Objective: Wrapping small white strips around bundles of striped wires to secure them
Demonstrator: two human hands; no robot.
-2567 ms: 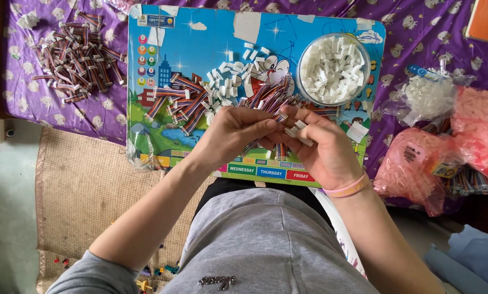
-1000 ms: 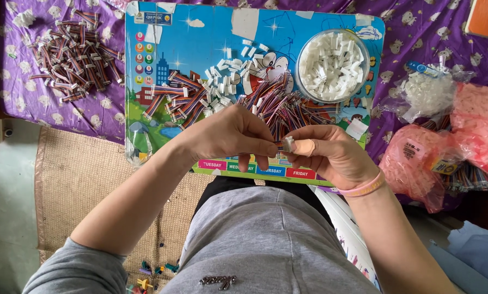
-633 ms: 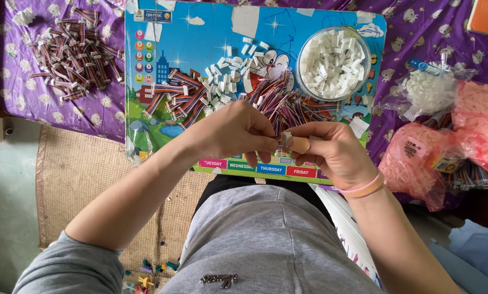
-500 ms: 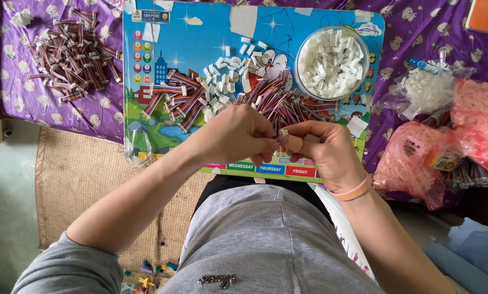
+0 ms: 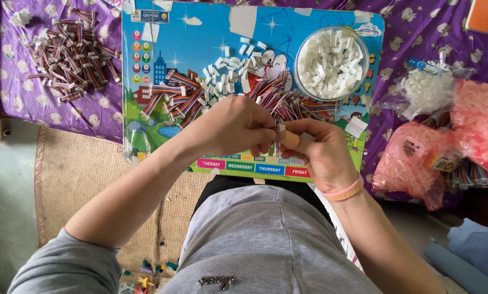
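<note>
left hand (image 5: 235, 128): pinched on small wire piece (image 5: 279, 136) | right hand (image 5: 320, 149): pinching same piece

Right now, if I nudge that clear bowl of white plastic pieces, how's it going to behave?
The clear bowl probably slides easily on the glossy blue board. It looks light, being thin plastic heaped with tiny white pieces. Piled near the rim, some would likely spill.
</note>
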